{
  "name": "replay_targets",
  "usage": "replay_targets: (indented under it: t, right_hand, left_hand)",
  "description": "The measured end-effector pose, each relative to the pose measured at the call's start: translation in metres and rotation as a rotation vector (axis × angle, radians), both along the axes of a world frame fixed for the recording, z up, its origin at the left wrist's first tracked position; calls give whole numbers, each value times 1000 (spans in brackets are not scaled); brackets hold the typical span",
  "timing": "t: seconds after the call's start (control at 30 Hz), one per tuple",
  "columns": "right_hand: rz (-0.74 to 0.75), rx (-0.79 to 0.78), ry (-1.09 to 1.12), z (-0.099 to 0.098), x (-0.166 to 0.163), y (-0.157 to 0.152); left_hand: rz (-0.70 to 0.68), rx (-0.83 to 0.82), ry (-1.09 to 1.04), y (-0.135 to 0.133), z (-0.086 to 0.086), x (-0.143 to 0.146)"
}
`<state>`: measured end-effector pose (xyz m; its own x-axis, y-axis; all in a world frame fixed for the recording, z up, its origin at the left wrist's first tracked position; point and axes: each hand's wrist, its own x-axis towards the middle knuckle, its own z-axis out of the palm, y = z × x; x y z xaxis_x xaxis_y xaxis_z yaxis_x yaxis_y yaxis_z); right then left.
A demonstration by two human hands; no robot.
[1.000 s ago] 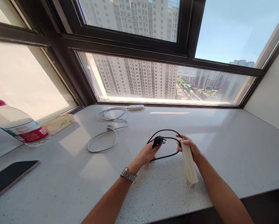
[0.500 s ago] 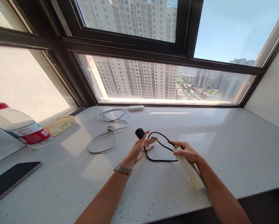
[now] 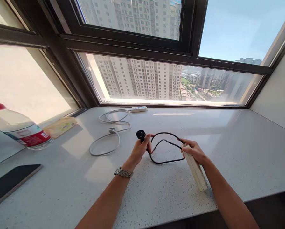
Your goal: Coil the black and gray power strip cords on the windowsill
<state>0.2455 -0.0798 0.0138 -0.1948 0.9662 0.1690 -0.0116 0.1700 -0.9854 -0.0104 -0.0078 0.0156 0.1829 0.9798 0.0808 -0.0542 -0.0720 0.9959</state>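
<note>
Left hand was clamped round the black cord just under its plug; right hand gripped the white power strip, probably resting on the counter.

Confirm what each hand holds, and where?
Left hand grips the black cord just behind its plug; right hand holds the cream power strip at its cord end.

Speckled white sill counter – carries white power strip w/ coiled white cord at the back by the window. Far left: water bottle laid on its side, yellow packet beside it, dark slab at near-left edge.
</note>
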Motion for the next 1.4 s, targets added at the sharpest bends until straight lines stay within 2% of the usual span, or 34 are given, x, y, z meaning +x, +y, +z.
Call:
replay_targets:
  t: [0.1,0.23,0.33,0.57,0.73,0.87,0.93,1.03,1.17,1.27,1.4]
  right_hand:
    - [-5,-5,20,-1,0,1]
    - [33,-15,0,-2,0,1]
    - [57,-10,-9,-2,-1,1]
    - [220,12,57,3,2,-3]
    - [273,29,137,4,7,-4]
    - [273,23,113,5,7,-4]
    - [235,22,56,7,6,-4]
    - [102,30,-57,9,5,-4]
    - [-45,-3,-156,9,4,-2]
    - [-114,-23,-170,8,4,-1]
    - [-148,-38,-123,9,2,-1]
  left_hand:
    - [90,50,36,1,0,2]
    - [222,-37,59,3,3,2]
    - [218,-70,46,3,7,1]
    - [64,-37,298,4,7,-4]
    - [-180,-56,274,-2,13,-4]
    - [-357,-94,402,-6,16,-2]
    - [-465,-147,441,-8,14,-2]
    - [-600,-208,350,-11,8,-2]
    - [-699,-144,279,-14,1,-2]
    - [-724,-32,398,-18,3,2]
    - [-664,2,509,-21,8,8]
